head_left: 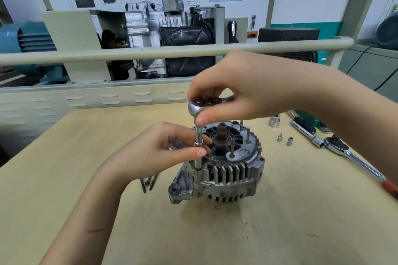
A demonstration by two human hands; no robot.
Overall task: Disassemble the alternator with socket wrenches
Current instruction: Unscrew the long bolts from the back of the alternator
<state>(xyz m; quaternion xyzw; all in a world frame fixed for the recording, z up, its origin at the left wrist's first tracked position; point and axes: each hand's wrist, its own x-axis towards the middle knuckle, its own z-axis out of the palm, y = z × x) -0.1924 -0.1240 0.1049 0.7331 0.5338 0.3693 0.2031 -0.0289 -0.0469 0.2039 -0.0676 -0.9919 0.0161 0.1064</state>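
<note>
My right hand (243,90) grips the silver ratchet head (199,106) above the grey ribbed alternator (224,170) on the tan table (301,211); my left hand (170,148) pinches its upright steel extension (197,146). The bolt beneath is hidden.

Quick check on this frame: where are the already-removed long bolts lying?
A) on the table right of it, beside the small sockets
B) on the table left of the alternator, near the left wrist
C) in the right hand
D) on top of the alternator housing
B: the long bolts lie on the table just left of the alternator, beside the left wrist; the right hand holds only the ratchet head.
</note>
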